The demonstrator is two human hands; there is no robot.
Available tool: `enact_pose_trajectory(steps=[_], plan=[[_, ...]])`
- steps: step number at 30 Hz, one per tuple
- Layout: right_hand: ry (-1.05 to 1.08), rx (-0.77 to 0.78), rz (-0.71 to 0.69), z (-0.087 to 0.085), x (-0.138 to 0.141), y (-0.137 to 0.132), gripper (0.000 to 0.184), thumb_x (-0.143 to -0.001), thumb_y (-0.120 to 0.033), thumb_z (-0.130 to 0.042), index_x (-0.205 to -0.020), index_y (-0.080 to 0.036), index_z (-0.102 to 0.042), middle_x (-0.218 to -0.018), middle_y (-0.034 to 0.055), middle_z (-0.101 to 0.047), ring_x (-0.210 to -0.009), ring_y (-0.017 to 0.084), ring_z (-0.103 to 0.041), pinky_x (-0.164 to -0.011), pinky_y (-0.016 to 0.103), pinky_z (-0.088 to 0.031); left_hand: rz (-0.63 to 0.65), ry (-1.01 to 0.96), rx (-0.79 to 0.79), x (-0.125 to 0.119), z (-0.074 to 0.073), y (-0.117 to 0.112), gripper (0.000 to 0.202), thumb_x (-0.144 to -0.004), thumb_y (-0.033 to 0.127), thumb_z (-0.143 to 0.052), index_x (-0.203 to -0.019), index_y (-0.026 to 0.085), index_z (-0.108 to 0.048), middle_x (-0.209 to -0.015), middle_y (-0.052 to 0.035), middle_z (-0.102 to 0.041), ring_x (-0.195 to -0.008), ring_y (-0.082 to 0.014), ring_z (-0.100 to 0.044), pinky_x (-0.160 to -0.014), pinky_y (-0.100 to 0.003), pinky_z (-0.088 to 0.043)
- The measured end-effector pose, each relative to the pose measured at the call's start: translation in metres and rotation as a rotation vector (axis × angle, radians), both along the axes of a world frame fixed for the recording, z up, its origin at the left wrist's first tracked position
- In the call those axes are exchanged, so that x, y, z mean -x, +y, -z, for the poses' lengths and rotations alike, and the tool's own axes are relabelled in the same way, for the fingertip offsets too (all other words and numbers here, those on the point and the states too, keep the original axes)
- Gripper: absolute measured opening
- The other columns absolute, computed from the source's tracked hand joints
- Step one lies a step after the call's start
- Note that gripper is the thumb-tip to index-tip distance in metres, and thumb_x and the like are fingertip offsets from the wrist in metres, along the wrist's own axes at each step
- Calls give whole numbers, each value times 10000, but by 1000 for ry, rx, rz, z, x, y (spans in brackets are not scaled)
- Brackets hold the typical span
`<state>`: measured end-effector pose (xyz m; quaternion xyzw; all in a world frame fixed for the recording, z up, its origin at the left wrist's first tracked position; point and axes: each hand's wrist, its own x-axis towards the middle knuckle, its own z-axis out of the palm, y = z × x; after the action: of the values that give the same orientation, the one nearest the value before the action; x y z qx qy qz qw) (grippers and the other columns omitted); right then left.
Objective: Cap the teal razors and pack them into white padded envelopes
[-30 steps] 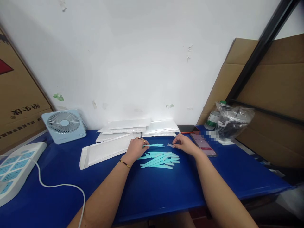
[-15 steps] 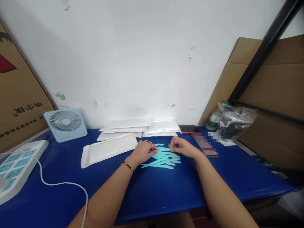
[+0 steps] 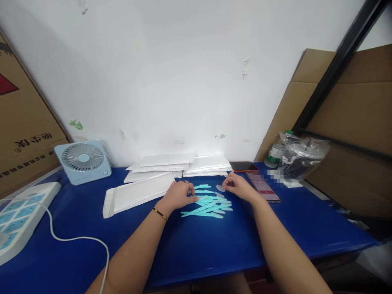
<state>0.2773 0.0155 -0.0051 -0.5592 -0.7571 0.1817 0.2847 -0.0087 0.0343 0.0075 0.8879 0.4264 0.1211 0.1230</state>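
A pile of several thin turquoise plastic sticks (image 3: 208,204) lies on the blue table (image 3: 190,249). My left hand (image 3: 178,194) rests at the pile's left edge, fingers curled, fingertips on one stick. My right hand (image 3: 239,186) is at the pile's upper right and pinches a small clear plastic cap (image 3: 220,188) between thumb and fingers. One or two sticks (image 3: 202,187) lie apart just behind the pile, between my hands.
White padded envelopes (image 3: 137,193) lie left of the pile, with more stacked (image 3: 183,163) by the wall. Two phones (image 3: 262,185) and a bagged bundle (image 3: 301,157) sit right. A small fan (image 3: 83,161) and power strip (image 3: 18,214) with cable stand left.
My left hand put down the stick it held a second ago and now lies on the pile. My right hand dipped toward the pile, then drew back right with the cap.
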Motion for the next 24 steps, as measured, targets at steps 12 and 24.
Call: enact_pose_trajectory(steps=[12, 24], plan=[[109, 81, -239, -6, 53, -11, 238, -825, -396, -548, -853, -190, -665, -849, 35, -657, -763, 163, -564, -675, 258, -429, 15, -62, 50, -11, 3, -1, 159, -743, 364, -601, -743, 212, -649, -744, 9, -657, -696, -146, -598, -612, -243, -401], [17, -1, 142, 3, 6, 0, 187, -768, -322, -551, -790, -181, -672, -697, 23, -633, -621, 149, -523, -584, 256, -390, -77, -57, -156, -15, 13, 8, 183, -776, 338, -621, -930, 244, -649, -969, -21, -639, -932, -206, -573, -813, -325, -381]])
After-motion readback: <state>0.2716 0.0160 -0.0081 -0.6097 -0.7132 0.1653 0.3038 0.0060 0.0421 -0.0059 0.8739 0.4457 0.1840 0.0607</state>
